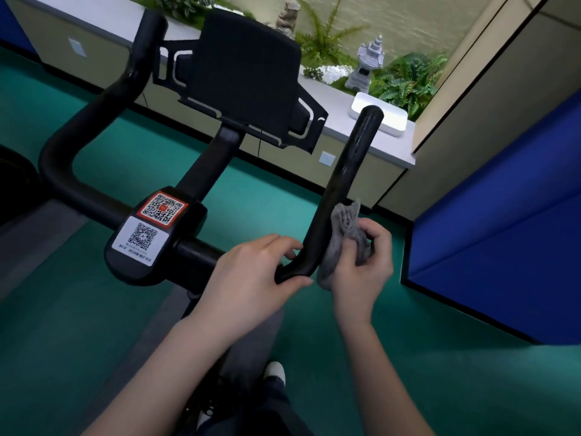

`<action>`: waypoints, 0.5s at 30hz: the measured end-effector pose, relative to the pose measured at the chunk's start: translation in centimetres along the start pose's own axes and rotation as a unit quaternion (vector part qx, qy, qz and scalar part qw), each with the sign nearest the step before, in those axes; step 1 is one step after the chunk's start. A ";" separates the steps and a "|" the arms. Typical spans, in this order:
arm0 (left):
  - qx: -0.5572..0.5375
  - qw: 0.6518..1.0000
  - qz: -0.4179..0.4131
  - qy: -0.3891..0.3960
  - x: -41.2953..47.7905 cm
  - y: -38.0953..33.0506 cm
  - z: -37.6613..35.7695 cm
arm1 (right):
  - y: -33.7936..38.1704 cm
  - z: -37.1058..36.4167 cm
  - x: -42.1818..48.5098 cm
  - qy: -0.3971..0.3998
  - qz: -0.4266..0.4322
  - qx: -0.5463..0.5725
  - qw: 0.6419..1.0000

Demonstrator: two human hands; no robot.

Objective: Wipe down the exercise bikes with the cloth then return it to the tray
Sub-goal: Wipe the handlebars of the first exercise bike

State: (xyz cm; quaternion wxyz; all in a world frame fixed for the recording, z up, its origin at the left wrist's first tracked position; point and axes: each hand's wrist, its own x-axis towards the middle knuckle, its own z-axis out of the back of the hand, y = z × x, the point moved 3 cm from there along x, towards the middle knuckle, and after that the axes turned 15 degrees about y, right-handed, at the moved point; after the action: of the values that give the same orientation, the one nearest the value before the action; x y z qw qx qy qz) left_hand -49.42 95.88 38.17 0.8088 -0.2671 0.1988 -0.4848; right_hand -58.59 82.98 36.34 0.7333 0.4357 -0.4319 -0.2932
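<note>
— Well, where do we have the cloth [343, 229]?
— We grip it bunched in our right hand [361, 275], fingers curled round it. The grey fabric touches the right side of the black handlebar [347, 162], just above its bend.
— And our left hand [251, 272]?
— We wrap it round the bend of that same bar, fingers over the top and thumb underneath, just beside the cloth.
— Where do we see the tray [390, 121]?
— It is white and sits on the pale ledge [386, 146] past the bar's far tip, well apart from the cloth, near a stone lantern [366, 64] among ferns.
— Anything on the bike's middle?
— We see two code stickers [162, 207] on the centre block, and a dark screen holder [248, 80] above it.
</note>
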 end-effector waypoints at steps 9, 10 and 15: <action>-0.065 0.998 0.014 -0.003 1.7 -0.6 -0.2 | -1.1 -0.9 -4.3 -0.003 -0.073 0.112 0.991; -0.069 0.998 0.014 -0.003 1.8 -0.8 -0.3 | -1.2 -1.1 -3.9 -0.009 -0.077 0.117 0.990; -0.058 0.998 0.026 -0.008 2.3 -1.1 -0.6 | -2.3 -1.5 1.2 -0.019 -0.078 0.127 0.989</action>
State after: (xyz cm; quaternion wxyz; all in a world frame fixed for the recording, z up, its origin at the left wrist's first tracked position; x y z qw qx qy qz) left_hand -49.46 93.24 38.19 0.8060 -0.3124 0.2270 -0.4486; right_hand -56.83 81.54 34.43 0.6384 0.5517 -0.4443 -0.3011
